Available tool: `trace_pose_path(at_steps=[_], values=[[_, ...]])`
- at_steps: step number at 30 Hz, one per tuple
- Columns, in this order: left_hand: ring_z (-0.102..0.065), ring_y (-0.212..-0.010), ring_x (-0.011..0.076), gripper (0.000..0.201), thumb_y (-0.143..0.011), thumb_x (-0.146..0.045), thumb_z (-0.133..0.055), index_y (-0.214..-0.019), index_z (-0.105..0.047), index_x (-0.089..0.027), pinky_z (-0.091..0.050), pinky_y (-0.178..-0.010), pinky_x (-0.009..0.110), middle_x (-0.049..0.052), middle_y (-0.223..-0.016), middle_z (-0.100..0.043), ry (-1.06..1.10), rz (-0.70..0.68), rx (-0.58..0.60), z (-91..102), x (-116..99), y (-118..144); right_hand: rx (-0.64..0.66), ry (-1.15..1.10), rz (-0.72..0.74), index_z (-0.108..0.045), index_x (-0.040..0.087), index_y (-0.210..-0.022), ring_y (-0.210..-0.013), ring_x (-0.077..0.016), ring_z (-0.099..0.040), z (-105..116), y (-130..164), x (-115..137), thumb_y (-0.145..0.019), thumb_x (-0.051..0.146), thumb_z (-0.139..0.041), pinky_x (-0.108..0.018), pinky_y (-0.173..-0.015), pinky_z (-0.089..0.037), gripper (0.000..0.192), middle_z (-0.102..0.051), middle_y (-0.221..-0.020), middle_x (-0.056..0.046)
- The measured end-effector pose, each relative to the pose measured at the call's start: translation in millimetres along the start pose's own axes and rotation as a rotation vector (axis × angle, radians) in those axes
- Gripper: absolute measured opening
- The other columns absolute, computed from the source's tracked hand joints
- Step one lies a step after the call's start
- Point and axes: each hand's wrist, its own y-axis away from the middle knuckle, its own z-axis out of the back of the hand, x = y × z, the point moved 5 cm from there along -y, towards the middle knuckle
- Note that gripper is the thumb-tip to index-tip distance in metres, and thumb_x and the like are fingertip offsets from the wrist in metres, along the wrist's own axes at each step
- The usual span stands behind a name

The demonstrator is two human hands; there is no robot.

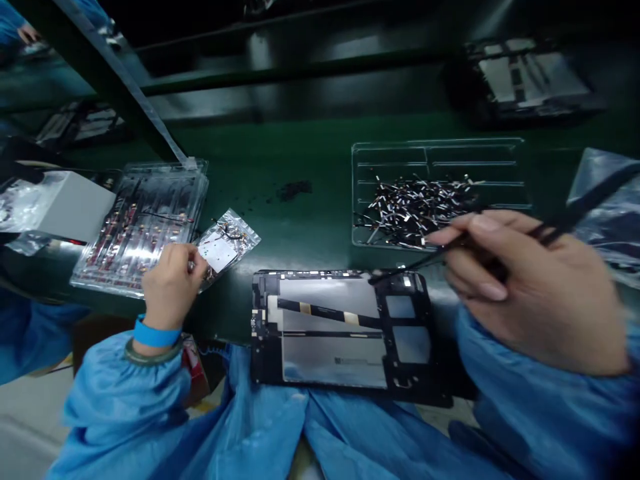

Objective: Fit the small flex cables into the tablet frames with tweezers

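Observation:
An opened tablet back frame lies at the near edge of the green bench, with a black ribbon cable across its silver plate. My right hand pinches black tweezers whose tips rest over the frame's top edge. My left hand is closed on the corner of a small clear bag of parts beside a clear blister tray of components. Both arms wear blue sleeves; a blue band circles the left wrist.
A clear plastic tray holding several small connector strips stands behind the frame. A white box sits far left. Another tablet assembly lies at the back right, and a clear bag at the right edge.

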Motion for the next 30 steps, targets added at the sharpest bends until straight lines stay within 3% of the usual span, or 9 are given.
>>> trace_pose_path(at_steps=[3, 7, 9, 12, 15, 17, 20, 25, 30], values=[[-0.050, -0.065, 0.0215, 0.019, -0.087, -0.014, -0.044, -0.074, -0.058, -0.018, -0.021, -0.051, 0.033, 0.008, -0.069, -0.055, -0.218, -0.222, 0.198, -10.2, 6.8, 8.4, -0.088, 0.139, 0.131, -0.068, 0.034, -0.076, -0.041, -0.0095, -0.036, 16.2, 3.8, -1.8, -0.083, 0.025, -0.062, -0.031, -0.037, -0.021, 0.013, -0.061, -0.071, -0.001], [-0.050, -0.070, 0.0259, 0.027, -0.086, -0.007, -0.038, -0.091, -0.063, -0.016, -0.024, -0.053, 0.035, 0.011, -0.078, -0.058, -0.157, -0.345, 0.377, 1.9, -13.0, 17.0, 0.095, 0.847, 0.658, -0.068, 0.034, -0.097, -0.074, -0.0221, -0.063, -3.9, 23.8, -11.3, -0.087, 0.024, -0.057, -0.035, -0.056, -0.045, 0.018, -0.069, -0.086, -0.002], [-0.049, -0.067, 0.0245, 0.024, -0.089, -0.011, -0.039, -0.090, -0.063, -0.017, -0.021, -0.052, 0.034, 0.009, -0.075, -0.056, -0.149, -0.292, 0.348, 11.1, -22.0, 13.7, 0.230, 1.082, 0.863, -0.067, 0.024, -0.105, -0.076, -0.0203, -0.065, -18.6, 34.0, -24.3, -0.088, 0.016, -0.052, -0.032, -0.060, -0.047, 0.024, -0.071, -0.087, -0.005], [-0.054, -0.073, 0.0227, 0.018, -0.092, -0.024, -0.046, -0.088, -0.063, -0.018, -0.026, -0.052, 0.033, 0.007, -0.077, -0.058, -0.033, -0.228, 0.174, 16.2, -41.3, 2.9, 0.334, 1.279, 1.044, -0.066, 0.010, -0.106, -0.071, -0.0175, -0.063, -33.1, 42.8, -39.7, -0.088, 0.008, -0.046, -0.029, -0.057, -0.044, 0.028, -0.071, -0.085, -0.008], [-0.058, -0.098, 0.0245, 0.021, -0.092, -0.026, -0.049, -0.107, -0.059, -0.015, -0.046, -0.078, 0.035, 0.012, -0.103, -0.062, 0.305, -0.431, 0.177, 2.5, -79.1, -3.0, 0.368, 1.422, 1.113, -0.066, 0.009, -0.105, -0.067, -0.0169, -0.058, -42.0, 47.0, -47.5, -0.088, 0.007, -0.041, -0.030, -0.054, -0.040, 0.030, -0.070, -0.083, -0.008], [-0.054, -0.112, 0.0249, 0.022, -0.092, -0.024, -0.048, -0.110, -0.056, -0.014, -0.044, -0.095, 0.042, 0.014, -0.117, -0.060, 0.496, -0.630, 0.272, -8.6, -106.0, -1.3, 0.366, 1.467, 1.129, -0.067, 0.010, -0.104, -0.065, -0.0165, -0.056, -45.5, 48.8, -48.9, -0.089, 0.007, -0.042, -0.030, -0.052, -0.037, 0.029, -0.069, -0.080, -0.007], [-0.055, -0.112, 0.0245, 0.016, -0.093, -0.024, -0.046, -0.101, -0.057, -0.015, -0.047, -0.094, 0.045, 0.014, -0.119, -0.061, 0.615, -0.765, 0.345, -18.2, -129.8, 1.0, 0.357, 1.491, 1.133, -0.068, 0.011, -0.104, -0.063, -0.0164, -0.054, -48.3, 50.2, -49.2, -0.090, 0.010, -0.045, -0.030, -0.051, -0.035, 0.027, -0.068, -0.077, -0.006], [-0.059, -0.104, 0.0244, 0.011, -0.091, -0.020, -0.049, -0.098, -0.055, -0.013, -0.052, -0.086, 0.042, 0.016, -0.111, -0.063, 0.642, -0.795, 0.280, -17.9, -137.7, -0.5, 0.368, 1.483, 1.111, -0.066, 0.011, -0.106, -0.064, -0.0164, -0.053, -48.8, 48.5, -51.2, -0.092, 0.014, -0.044, -0.030, -0.050, -0.033, 0.026, -0.067, -0.077, -0.006], [-0.059, -0.104, 0.0251, 0.019, -0.092, -0.019, -0.049, -0.108, -0.054, -0.010, -0.053, -0.086, 0.042, 0.016, -0.116, -0.062, 0.585, -0.861, 0.238, -19.2, -138.2, -0.3, 0.369, 1.494, 1.095, -0.064, 0.012, -0.106, -0.065, -0.0165, -0.052, -49.1, 47.0, -52.5, -0.094, 0.016, -0.040, -0.030, -0.050, -0.033, 0.027, -0.065, -0.077, -0.005]])
